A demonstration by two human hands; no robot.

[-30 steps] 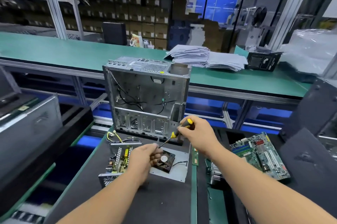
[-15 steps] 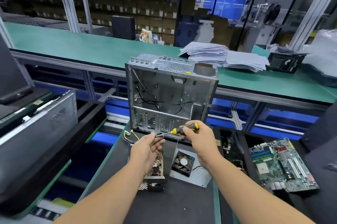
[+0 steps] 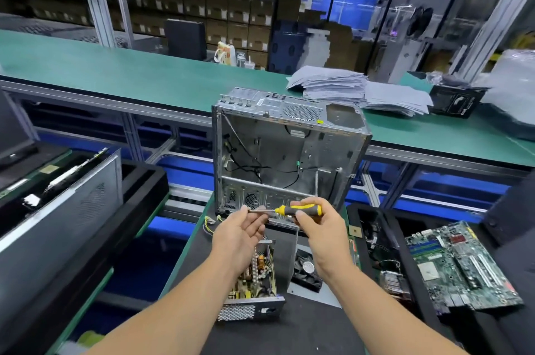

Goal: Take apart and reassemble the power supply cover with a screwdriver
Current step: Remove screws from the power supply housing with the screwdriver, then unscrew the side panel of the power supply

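Observation:
My right hand point(image 3: 320, 228) grips the yellow and black handle of a screwdriver point(image 3: 298, 210), held level in the air with its shaft pointing left. My left hand point(image 3: 238, 231) pinches the metal tip of the shaft with fingertips and thumb; whether a screw is there I cannot tell. Below the hands lies the opened power supply point(image 3: 257, 282), its circuit board and coils exposed, vent grille facing me. Its flat grey cover plate point(image 3: 295, 239) with a black fan point(image 3: 307, 269) lies just right of it on the black mat.
An empty metal computer case point(image 3: 289, 152) stands upright behind the hands. A green motherboard point(image 3: 460, 265) lies in a black tray on the right. A grey computer case point(image 3: 58, 210) lies at left. Paper stacks point(image 3: 359, 90) lie on the green conveyor behind.
Both hands rose off the cover plate and fan into the air. The screwdriver swung from pointing down to level, and my left hand came up to its tip. The view shifted left.

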